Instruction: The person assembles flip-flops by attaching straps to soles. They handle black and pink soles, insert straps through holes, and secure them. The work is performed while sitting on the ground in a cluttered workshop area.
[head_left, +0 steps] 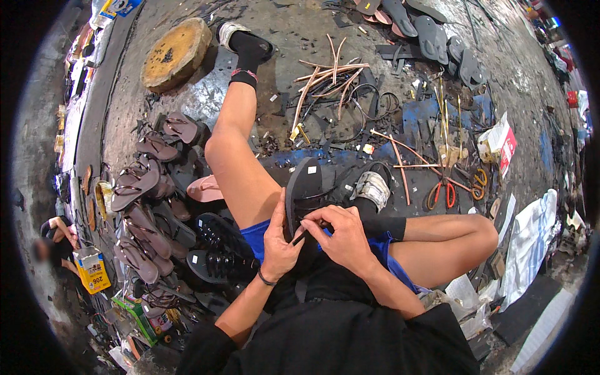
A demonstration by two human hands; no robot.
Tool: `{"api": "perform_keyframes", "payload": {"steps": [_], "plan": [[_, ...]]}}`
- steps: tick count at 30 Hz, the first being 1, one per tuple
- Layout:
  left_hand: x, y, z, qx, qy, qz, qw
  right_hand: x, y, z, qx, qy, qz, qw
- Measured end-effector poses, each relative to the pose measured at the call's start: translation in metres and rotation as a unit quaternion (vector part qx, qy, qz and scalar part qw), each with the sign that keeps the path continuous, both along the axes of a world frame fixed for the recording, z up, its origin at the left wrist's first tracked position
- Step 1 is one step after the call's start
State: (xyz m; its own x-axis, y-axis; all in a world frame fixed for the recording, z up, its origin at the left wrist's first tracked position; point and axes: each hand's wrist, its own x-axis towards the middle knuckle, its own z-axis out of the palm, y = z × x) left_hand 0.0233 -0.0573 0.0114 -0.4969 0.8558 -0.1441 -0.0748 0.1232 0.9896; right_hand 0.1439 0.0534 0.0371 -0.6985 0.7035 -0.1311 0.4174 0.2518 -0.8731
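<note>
A black sandal (304,181) with a small white label on its sole stands on edge over my lap, toe pointing away from me. My left hand (278,250) wraps round its near end, the thumb near the strap. From the other side, my right hand (342,232) pinches at a thin black piece by the sandal's near end. Whether that piece is the sandal's own strap or a loose strip, I cannot tell. Two shiny black sandals (215,267) lie left of my left hand.
Brown sandals (137,231) pile up on the left. Grey sandals (431,37) lie far right. Red-handled scissors (442,194), pinkish strips (337,78) and a white cloth (530,240) are on the floor. A round wooden block (178,53) stands far left. Another person (59,240) sits at the left edge.
</note>
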Motion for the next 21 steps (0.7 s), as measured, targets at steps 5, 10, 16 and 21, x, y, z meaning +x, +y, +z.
{"api": "perform_keyframes", "payload": {"steps": [5,10,16,21], "plan": [[0.0,-0.003,-0.003,-0.037,0.058,-0.018,0.997,0.001,0.001,0.005,-0.022,0.013,0.001,1.0],[0.013,0.002,0.013,-0.012,0.123,-0.021,0.992,0.0,0.001,0.002,-0.038,-0.003,0.006,0.999],[0.022,0.0,0.003,-0.065,0.082,-0.001,0.995,0.012,0.007,0.006,-0.115,0.027,-0.014,0.993],[0.017,0.002,0.005,-0.052,-0.021,0.009,0.998,0.003,0.003,-0.006,-0.128,0.054,-0.073,0.988]]}}
